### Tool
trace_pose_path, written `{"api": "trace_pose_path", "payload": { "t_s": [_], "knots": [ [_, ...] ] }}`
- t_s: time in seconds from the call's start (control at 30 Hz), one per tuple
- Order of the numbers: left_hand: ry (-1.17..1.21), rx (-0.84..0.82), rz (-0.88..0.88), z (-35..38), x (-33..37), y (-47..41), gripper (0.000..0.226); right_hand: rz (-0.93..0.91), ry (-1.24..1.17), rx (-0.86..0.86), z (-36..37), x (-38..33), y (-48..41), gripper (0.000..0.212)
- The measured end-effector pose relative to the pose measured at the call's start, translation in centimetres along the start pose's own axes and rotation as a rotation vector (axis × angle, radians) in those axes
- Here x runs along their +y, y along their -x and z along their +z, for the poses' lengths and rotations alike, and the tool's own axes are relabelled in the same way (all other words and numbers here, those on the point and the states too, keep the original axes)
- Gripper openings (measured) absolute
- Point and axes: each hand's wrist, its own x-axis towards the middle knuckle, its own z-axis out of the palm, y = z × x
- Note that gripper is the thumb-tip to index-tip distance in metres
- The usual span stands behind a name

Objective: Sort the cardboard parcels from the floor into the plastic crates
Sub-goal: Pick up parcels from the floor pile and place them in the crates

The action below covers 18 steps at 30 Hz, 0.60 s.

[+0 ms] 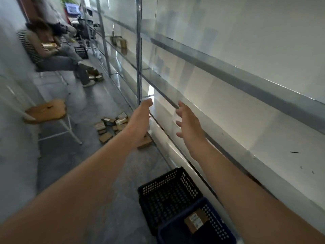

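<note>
Right hand (190, 129) raised before metal shelving (246, 80), fingers (182, 107) spread and empty, left hand (140, 120) at the upright (139, 67), grip unclear, parcels (112, 124) heaped on floor (79, 155)

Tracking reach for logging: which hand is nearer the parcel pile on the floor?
Left. The left hand is just right of the parcel pile; the right hand is farther right, before the shelving.

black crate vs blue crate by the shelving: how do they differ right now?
Colour: the black crate is black, the blue crate is dark blue.
Contents: the blue crate holds one labelled cardboard parcel; the black crate shows none in its visible part.
Position: the blue crate sits nearer the camera and covers the black crate's near corner in view.
Shared: both are perforated plastic crates beside the shelving.
</note>
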Motion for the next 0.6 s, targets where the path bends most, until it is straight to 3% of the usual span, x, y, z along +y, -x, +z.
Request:
{"api": "trace_pose_path", "payload": {
  "t_s": [0.27, 0.6],
  "knots": [
    [-0.039, 0.179, -0.048, -13.7, -2.4, -8.2, 0.054, 0.106, -0.019, -0.142, 15.9, 1.6, -7.7, 0.082],
    [-0.037, 0.179, -0.168, -26.9, -2.5, -23.2, 0.048, 0.215, -0.065, -0.143, 32.6, 3.1, -20.0, 0.084]
  ]
}}
